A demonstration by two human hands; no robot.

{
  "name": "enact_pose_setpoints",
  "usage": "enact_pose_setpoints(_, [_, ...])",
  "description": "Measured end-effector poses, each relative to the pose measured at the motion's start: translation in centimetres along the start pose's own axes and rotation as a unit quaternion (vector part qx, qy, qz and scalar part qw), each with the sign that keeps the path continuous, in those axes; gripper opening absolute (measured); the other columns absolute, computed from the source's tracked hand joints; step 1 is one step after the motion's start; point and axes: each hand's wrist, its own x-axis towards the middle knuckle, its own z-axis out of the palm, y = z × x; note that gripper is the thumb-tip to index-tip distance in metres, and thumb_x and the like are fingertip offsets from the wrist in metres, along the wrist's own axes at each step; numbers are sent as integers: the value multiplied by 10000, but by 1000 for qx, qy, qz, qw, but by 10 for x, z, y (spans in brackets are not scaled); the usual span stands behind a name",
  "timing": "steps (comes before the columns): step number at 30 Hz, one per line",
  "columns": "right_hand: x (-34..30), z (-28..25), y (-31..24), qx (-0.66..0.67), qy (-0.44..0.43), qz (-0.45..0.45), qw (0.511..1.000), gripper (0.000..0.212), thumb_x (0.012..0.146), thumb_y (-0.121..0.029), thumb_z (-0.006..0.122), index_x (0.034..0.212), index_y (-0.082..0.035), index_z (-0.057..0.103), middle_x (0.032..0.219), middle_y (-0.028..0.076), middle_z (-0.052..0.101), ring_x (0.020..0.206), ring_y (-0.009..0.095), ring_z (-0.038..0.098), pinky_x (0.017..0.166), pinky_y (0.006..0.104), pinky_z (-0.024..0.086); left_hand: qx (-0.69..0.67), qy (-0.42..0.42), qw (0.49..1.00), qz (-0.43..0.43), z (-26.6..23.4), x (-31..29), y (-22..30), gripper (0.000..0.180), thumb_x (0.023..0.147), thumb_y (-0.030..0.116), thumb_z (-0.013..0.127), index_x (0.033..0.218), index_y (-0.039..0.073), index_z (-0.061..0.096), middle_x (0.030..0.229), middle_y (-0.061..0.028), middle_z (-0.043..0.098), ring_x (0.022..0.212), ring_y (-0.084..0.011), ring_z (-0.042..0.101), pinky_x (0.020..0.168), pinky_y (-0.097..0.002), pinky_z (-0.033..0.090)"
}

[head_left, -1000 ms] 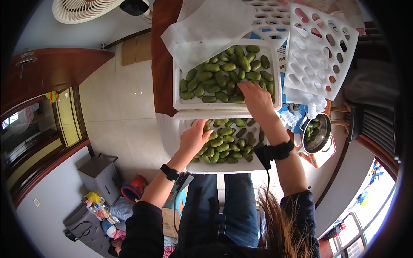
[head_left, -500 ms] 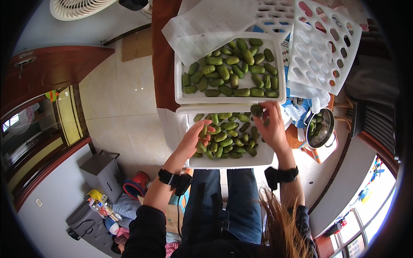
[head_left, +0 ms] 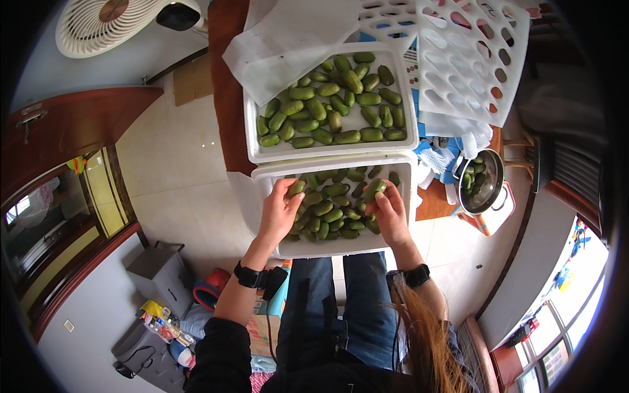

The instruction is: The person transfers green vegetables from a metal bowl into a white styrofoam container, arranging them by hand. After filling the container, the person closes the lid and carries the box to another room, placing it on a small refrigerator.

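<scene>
In the head view, you have both hands over the near tray (head_left: 327,248). Your left grip (head_left: 280,211), over its left part, is closed around the first fruit (head_left: 296,188), small, green and cucumber-shaped; your right grip (head_left: 390,215), over its right part, pinches the second fruit (head_left: 375,189) between thumb and fingers. Beneath them, loose fruits (head_left: 323,207) cover much of the near tray's bottom. A light fingertip hold round the middle of each fruit probably serves you best, with a long side left uncovered so you can look it over. Keep both low above the near tray, so a slip means only a short drop, and turn each one gently, since the skin may bruise.

Directly beyond the near tray sits the far tray (head_left: 354,120), holding spaced-out fruits, a white sheet (head_left: 295,49) draped over its far-left corner. The reddish-brown surface (head_left: 227,124) shows beyond the near tray on the left. Right of the near tray, a pan (head_left: 490,192) holds more fruits. Beyond it to the right lies a perforated white sheet (head_left: 449,82); far beyond to its left is a fan (head_left: 108,23). Pale floor tiles (head_left: 177,157) spread to its left.
</scene>
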Motion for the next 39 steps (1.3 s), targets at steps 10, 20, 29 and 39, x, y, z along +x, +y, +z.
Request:
enact_pose_setpoints(10, [-13,7,-7,158,-50,24,986,412,947,-360,574,1239,-84,480,1119,93,559,730,134,517,665,256,442,267,60,956,108,4,-2,6,323,862,5,612,1177,40,551,1078,-147,549,905,-298,592,686,-334,530])
enact_pose_setpoints(20, [-33,-69,-58,60,20,-159,985,244,973,-201,523,1167,-58,484,1112,127,594,782,121,542,711,261,454,348,82,912,201,17,0,20,360,819,-14,606,1168,58,560,1117,-148,574,1049,-352,543,896,-428,449])
enact_pose_setpoints(29, [-41,-196,-115,-418,326,-191,826,356,837,-100,700,1133,-16,519,931,80,633,722,129,606,654,271,497,326,76,920,205,41,-3,51,291,861,-2,580,1150,30,571,1136,-142,585,1054,-334,551,913,-402,450])
enact_pose_setpoints(39, [-11,-147,-139,-526,306,-270,746,327,804,-103,723,1073,-34,550,798,61,622,603,136,536,587,299,464,299,129,907,265,37,19,90,209,861,43,605,1070,38,603,1059,-124,618,995,-321,582,853,-387,478])
